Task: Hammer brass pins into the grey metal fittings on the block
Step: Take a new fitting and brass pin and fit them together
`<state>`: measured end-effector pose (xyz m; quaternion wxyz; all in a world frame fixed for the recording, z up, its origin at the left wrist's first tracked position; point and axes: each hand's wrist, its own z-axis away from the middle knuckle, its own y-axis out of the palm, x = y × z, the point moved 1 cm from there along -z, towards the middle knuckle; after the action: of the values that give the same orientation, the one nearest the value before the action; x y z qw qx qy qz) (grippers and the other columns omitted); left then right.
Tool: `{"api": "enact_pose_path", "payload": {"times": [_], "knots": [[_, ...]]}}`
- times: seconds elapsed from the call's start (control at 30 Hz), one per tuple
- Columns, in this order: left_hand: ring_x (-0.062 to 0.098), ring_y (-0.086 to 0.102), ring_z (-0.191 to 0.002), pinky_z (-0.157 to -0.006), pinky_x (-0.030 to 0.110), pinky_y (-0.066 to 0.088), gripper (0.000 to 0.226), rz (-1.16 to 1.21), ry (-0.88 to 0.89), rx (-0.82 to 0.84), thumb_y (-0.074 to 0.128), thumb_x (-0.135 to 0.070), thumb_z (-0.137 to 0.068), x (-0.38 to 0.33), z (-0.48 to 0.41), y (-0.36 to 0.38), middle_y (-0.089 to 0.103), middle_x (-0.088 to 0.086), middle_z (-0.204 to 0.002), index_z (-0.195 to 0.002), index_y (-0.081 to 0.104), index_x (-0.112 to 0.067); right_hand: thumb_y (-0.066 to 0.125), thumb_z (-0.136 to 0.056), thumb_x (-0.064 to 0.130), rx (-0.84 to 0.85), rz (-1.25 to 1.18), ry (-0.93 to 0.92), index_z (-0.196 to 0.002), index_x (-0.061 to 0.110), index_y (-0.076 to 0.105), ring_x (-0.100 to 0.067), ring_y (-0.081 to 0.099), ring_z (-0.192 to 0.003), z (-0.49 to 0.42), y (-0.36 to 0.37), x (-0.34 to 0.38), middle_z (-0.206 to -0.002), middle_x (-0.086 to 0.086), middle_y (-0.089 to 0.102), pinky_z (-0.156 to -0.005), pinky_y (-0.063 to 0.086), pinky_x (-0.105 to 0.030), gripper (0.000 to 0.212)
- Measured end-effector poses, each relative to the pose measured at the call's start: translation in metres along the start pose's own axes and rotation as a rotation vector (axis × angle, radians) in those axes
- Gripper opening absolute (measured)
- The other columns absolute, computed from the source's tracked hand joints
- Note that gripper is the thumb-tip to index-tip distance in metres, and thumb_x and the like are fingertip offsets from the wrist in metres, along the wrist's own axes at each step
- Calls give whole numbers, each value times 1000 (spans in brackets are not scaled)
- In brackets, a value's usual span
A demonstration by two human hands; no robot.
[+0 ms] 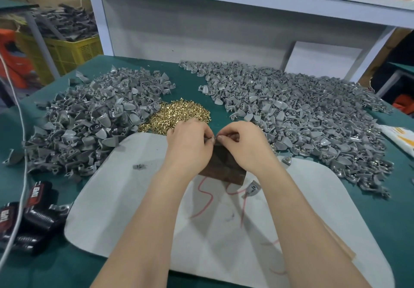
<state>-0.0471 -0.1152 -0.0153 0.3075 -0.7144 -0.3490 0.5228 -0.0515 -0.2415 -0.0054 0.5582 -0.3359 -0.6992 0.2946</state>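
Grey fitting [214, 139] pinched between left hand [190, 147] and right hand [245, 147], over block [224, 168]

Green table cover [380, 220], pale pad [125, 209] lying flat on it, red scribbles [205, 200] on the pad
Black packs [38, 211] with lettering at the near-left corner, white cord [22, 153] running across them
White shelf unit [201, 19] behind, white panel [322, 57] leaning on it
Yellow crate [74, 52] of grey scrap far left
White-and-yellow bag [401, 137] at the right edge

A white shelf [201, 23] backs the green table [392, 220].
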Motion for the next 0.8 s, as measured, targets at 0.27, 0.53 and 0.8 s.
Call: {"api": "enact_pose_path", "payload": {"times": [0.27, 0.53, 0.8], "knots": [[25, 49, -110, -94, 39, 34, 12, 4, 4, -6, 57, -23, -91, -1, 0, -1, 60, -3, -110, -96, 69, -23, 60, -89, 16, -109, 51, -36, -87, 15, 67, -14, 52, -83, 3, 9, 1, -92, 1, 54, -78, 40, -25, 7], [26, 48, -109, -88, 37, 34, 17, -47, 13, 4, 56, -22, -91, -1, 1, -2, 60, -2, -111, -99, 71, -26, 54, -91, 11, -61, 238, -40, -92, 11, 63, -24, 52, -99, 1, 4, 13, -102, -7, 55, -86, 41, -34, 9], [27, 49, -107, -90, 38, 36, 14, -27, 0, -3, 56, -21, -92, -1, 1, -2, 62, -1, -110, -95, 70, -22, 59, -90, 18, -74, 118, 1, -82, 19, 62, -18, 51, -88, 3, 5, 9, -91, 1, 53, -82, 42, -31, 9]]}}
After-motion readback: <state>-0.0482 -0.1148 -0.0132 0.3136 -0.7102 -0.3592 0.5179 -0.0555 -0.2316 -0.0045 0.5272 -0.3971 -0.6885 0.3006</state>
